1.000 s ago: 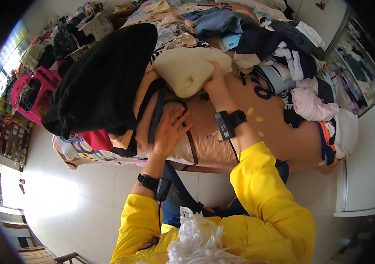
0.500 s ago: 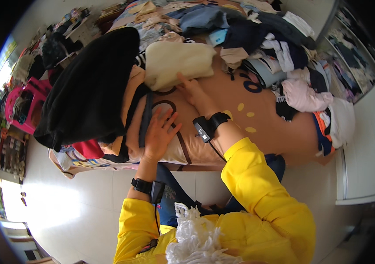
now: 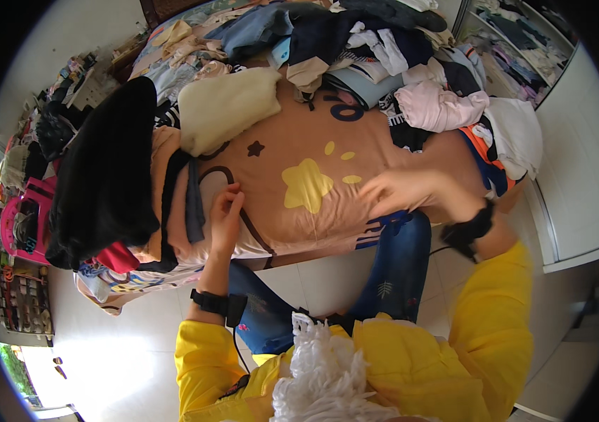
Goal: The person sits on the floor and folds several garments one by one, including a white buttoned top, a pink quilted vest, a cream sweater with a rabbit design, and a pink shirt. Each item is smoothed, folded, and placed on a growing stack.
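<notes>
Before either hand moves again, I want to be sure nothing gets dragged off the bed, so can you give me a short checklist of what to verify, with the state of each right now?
1. Left hand resting on the tan bedsheet beside the dark strap: ok.
2. Left hand gripping anything: cannot tell; the fingers are curled.
3. Right hand empty: ok, though blurred, fingers spread over the sheet.
4. Cream folded garment lying flat, apart from both hands: ok.
5. Black garment fully on the bed: not ok, it hangs over the left edge.
6. Clothes pile clear of the hands: ok.
</notes>
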`<state>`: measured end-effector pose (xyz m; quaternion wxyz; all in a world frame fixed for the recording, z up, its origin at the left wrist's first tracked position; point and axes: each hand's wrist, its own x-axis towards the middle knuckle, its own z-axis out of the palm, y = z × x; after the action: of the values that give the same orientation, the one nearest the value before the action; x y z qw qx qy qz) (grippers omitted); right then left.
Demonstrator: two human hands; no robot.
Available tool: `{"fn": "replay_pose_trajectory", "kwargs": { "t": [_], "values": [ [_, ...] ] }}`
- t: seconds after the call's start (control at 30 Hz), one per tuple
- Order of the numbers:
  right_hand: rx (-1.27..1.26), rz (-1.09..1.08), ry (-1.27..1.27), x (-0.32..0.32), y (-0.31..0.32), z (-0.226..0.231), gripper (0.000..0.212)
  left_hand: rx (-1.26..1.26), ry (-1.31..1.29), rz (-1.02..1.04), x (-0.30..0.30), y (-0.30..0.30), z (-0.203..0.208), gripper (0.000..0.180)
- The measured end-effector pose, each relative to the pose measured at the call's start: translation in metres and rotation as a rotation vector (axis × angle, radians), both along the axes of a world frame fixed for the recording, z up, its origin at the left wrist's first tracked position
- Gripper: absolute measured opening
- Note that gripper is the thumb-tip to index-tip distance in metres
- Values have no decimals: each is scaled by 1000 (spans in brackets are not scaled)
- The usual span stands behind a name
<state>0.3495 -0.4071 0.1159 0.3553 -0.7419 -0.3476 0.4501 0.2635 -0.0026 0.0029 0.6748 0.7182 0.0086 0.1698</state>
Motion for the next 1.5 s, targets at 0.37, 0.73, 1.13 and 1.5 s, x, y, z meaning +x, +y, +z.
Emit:
{"fn": "replay_pose_trajectory", "kwargs": {
  "t": [0.37, 0.73, 1.13, 1.5],
  "values": [
    [-519, -554, -1583, 85, -137, 21, 71, 875, -161, 185, 25, -89, 23, 22],
    [-392, -1059, -1829, 109, -118, 57, 39, 948, -251, 121, 17, -90, 25, 27],
    [-145, -235, -1552, 13, 102, 30, 71, -180, -149, -87, 16, -78, 14, 69],
    [15, -332, -1086, 66, 185, 2, 50, -225, -262, 321, -12, -57, 10, 37]
  ]
}}
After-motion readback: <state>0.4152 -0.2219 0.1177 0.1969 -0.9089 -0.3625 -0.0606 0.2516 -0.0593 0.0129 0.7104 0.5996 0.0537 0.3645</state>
